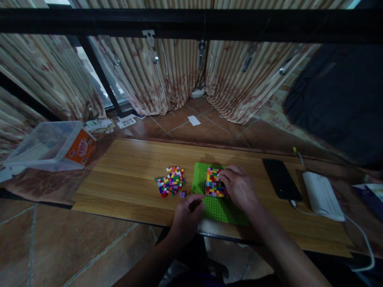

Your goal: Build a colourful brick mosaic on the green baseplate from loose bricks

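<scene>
A block of multicoloured toy bricks (213,184) stands on a green studded baseplate (220,213) on the wooden table. My right hand (239,185) reaches over the block's right side, its fingers pinched together at the upper bricks. Whatever is between those fingertips is too small to make out. By the baseplate's left front edge, my left hand (188,215) is closed with curled fingers, and I cannot see what they hold. A loose pile of small coloured bricks (172,181) lies to the left. One purple brick (182,194) sits apart from the pile, near my left hand.
On the table's right lie a black phone (281,179) and a white power bank (322,195), with a white cable (363,235). A clear plastic bin (44,145) with an orange label stands left of the table (119,179). Curtains (179,79) hang behind.
</scene>
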A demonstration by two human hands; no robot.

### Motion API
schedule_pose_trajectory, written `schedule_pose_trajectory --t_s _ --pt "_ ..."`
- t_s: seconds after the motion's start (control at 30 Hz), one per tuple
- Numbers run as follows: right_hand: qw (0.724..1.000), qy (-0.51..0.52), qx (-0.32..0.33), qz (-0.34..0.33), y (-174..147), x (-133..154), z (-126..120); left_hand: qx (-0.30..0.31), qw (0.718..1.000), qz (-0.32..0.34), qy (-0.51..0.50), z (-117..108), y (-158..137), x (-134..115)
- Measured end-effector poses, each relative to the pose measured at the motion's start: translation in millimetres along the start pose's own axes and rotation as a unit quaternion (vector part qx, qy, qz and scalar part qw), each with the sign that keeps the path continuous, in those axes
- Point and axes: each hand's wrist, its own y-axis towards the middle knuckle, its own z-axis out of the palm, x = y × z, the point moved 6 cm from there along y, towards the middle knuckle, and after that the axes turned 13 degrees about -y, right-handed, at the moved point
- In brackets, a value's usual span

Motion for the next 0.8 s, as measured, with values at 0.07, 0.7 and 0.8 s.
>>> schedule_pose_trajectory --t_s 0.07,0.7,0.8 --pt "1.000 -0.002 0.007 -0.006 2 1 0 0.004 1.000 0.007 0.018 -2 -2 1" --pt "0.989 0.129 0.032 0.059 13 -20 14 0.020 0.997 0.025 0.074 -10 -4 8" --pt "0.986 0.145 0.054 0.064 13 -18 16 0.021 0.997 0.028 0.069 -10 -4 8"
